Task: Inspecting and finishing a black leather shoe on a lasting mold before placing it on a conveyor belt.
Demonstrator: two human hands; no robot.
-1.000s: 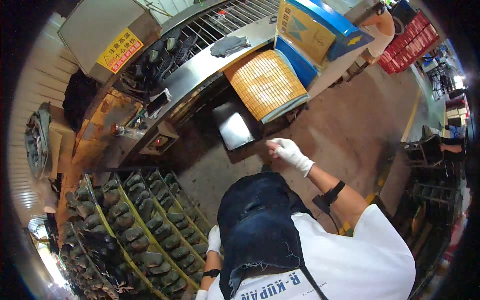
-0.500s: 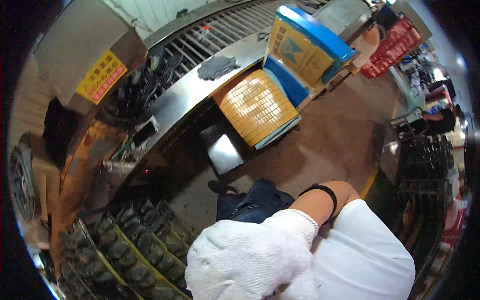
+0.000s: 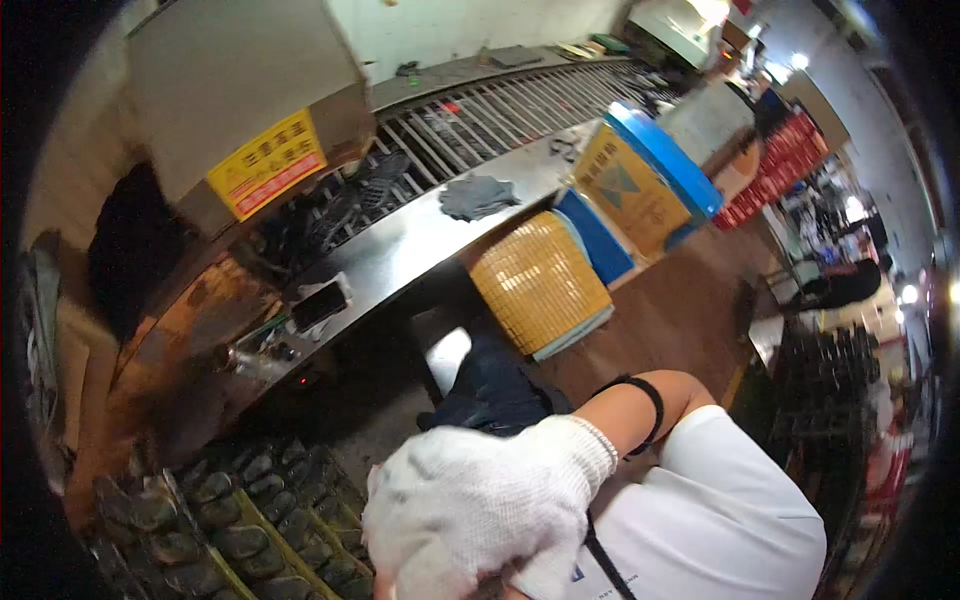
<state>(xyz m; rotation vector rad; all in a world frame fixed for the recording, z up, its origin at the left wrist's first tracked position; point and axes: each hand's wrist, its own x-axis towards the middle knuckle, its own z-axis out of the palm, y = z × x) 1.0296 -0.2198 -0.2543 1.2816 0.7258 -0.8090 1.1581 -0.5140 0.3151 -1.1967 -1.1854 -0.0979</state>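
Observation:
My right hand (image 3: 480, 500), in a white knitted glove, is at the bottom middle, the back of the glove toward the view. Its forearm, with a black band (image 3: 655, 405) and a white sleeve (image 3: 745, 480), comes in from the lower right. The fingers are turned down and hidden, so whether they hold anything does not show. Small patches of bare skin appear under the glove at the lower edge; I cannot make out whether they belong to my left hand or arm. Beside the glove, at the lower left, rows of dark shoe-shaped pieces (image 3: 240, 545) stand on a rack.
A metal ledge (image 3: 390, 260) runs along a roller conveyor (image 3: 490, 115). A grey glove (image 3: 478, 197) and a phone (image 3: 320, 305) lie on it. Ahead are a seat with a yellow tiled mat (image 3: 540, 280), a carton (image 3: 630, 190) and a blue bin. Another person (image 3: 845, 285) is far right.
The whole view has shifted, so the conveyor, ledge and seat appear lower and farther right. My gloved right hand stays at the bottom middle, slightly farther left.

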